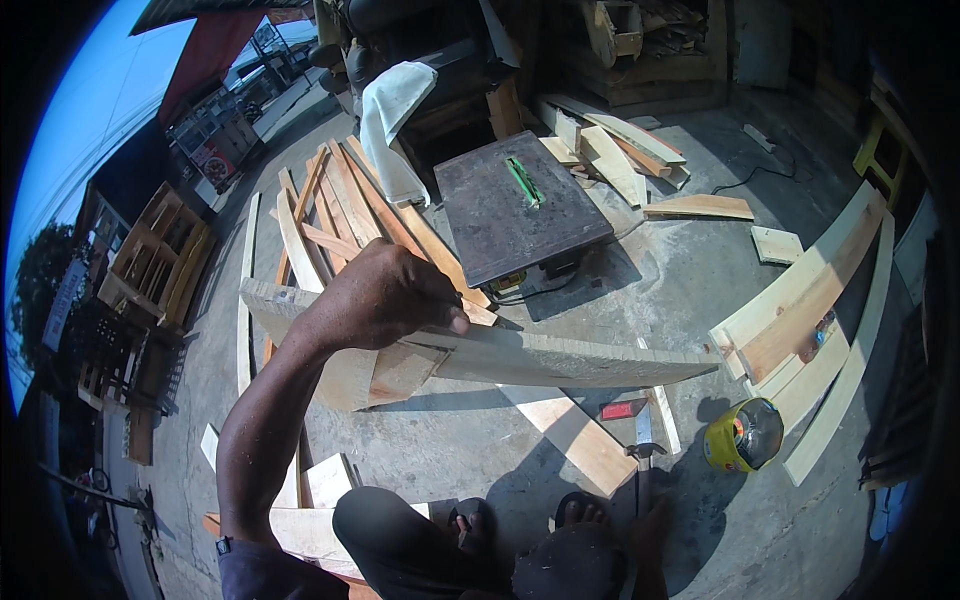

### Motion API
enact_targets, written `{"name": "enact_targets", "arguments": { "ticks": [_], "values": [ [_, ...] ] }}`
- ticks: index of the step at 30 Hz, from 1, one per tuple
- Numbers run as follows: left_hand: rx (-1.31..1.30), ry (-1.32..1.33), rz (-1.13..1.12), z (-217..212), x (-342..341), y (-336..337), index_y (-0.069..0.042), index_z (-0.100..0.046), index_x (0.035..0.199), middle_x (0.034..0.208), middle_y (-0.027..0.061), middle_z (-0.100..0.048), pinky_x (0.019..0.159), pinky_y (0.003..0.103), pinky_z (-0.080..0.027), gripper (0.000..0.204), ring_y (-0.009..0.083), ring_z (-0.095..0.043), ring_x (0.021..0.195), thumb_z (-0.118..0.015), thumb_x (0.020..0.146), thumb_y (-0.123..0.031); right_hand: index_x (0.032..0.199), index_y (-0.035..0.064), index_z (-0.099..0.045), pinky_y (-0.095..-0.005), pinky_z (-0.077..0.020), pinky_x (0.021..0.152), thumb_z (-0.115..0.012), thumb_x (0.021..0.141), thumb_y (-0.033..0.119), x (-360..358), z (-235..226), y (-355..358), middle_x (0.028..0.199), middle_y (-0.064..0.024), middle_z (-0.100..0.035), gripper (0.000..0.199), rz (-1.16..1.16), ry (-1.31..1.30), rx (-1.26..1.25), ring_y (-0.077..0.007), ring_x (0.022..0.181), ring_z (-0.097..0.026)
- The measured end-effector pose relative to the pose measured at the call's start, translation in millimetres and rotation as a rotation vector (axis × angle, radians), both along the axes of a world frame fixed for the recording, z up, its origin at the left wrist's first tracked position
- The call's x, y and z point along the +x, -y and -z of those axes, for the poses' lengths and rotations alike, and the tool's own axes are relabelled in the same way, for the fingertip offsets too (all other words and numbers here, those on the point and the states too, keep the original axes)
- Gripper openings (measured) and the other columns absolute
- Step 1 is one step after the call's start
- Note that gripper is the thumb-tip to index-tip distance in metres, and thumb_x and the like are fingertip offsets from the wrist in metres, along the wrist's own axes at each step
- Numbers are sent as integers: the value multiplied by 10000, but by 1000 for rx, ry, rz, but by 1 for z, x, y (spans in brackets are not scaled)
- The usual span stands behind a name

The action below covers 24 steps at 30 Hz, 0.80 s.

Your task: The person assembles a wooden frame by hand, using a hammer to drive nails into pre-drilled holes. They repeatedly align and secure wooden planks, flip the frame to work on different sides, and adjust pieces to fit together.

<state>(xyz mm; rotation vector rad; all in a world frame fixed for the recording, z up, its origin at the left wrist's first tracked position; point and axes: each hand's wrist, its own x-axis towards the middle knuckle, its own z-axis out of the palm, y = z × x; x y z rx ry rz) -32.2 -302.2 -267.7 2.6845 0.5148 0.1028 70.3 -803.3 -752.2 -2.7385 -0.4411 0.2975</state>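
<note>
My left hand [395,297] is closed over the top edge of a long, pale wooden frame piece [560,358], with thumb and fingers pinching it. The piece stands on edge across in front of me, with a wider board [345,380] joined at its left end. Low on the right, in shadow, my right hand [652,530] appears closed around the handle of a hammer [645,450], whose head points away from me. Just beyond the hammer head lies a red-ended tool [622,409] beside a flat board [575,440] on the concrete.
A dark-topped table saw [520,215] with a green slot stands ahead. Long planks [340,205] lie left of it, offcuts [615,160] behind it. Curved boards [815,290] are at right, near a yellow tin [742,436]. A pallet-like wooden frame [158,255] stands far left.
</note>
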Motion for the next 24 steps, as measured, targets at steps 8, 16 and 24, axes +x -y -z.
{"name": "enact_targets", "arguments": {
  "ticks": [8,16,24],
  "values": [
    [-22,2,46,-2,-5,-9,-90,-844,978,919,85,-811,744,361,-627,239,203,-789,813,-859,833,-280,1314,-55,-585,-427,-534,795,-681,906,169,19,-168,-47,958,-152,-650,476,-129,-527,374,-269,890,-668],
    [-20,-96,-64,-16,-5,-5,-98,-841,1012,936,85,-815,822,337,-629,229,201,-791,851,-837,855,-265,1534,2,-451,-450,-534,994,-653,1015,237,22,-325,-171,1363,-232,-632,605,-397,-374,900,-336,1192,-666],
    [-81,-92,-2,-10,-12,-20,-94,-842,965,898,81,-808,784,358,-615,244,202,-778,823,-871,819,-287,1576,45,-403,-490,-538,1021,-614,1032,183,28,-386,-234,1352,-290,-646,600,-736,59,749,-444,1247,-655]
  ]
}}
